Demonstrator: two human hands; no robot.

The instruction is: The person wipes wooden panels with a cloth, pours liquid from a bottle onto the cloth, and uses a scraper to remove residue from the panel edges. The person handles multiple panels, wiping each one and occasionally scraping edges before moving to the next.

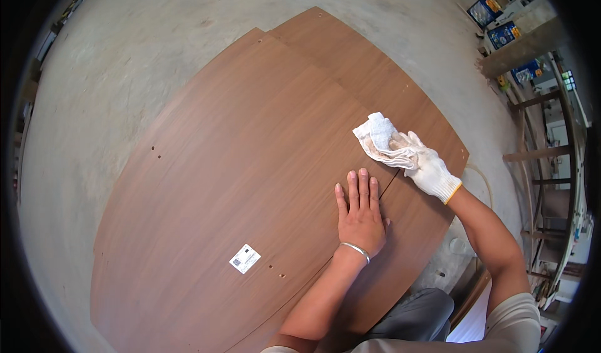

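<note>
My left hand, bare and with a silver bangle at the wrist, lies flat with fingers stretched on a brown wood-grain panel. My right hand wears a white knitted glove with a yellow cuff edge. Its fingers are closed on a crumpled white cloth, stained brown in places, which touches the wood surface beyond my left hand. A second wood-grain board lies along the right side of the first, with a seam between them. Small holes dot the panel, and a white label is stuck near its lower part.
Grey concrete floor surrounds the boards. To the right stands a rack of dark metal bars, with blue boxes farther back. My grey-trousered knee is close to the panel's near right edge. A curved wooden piece is beside it.
</note>
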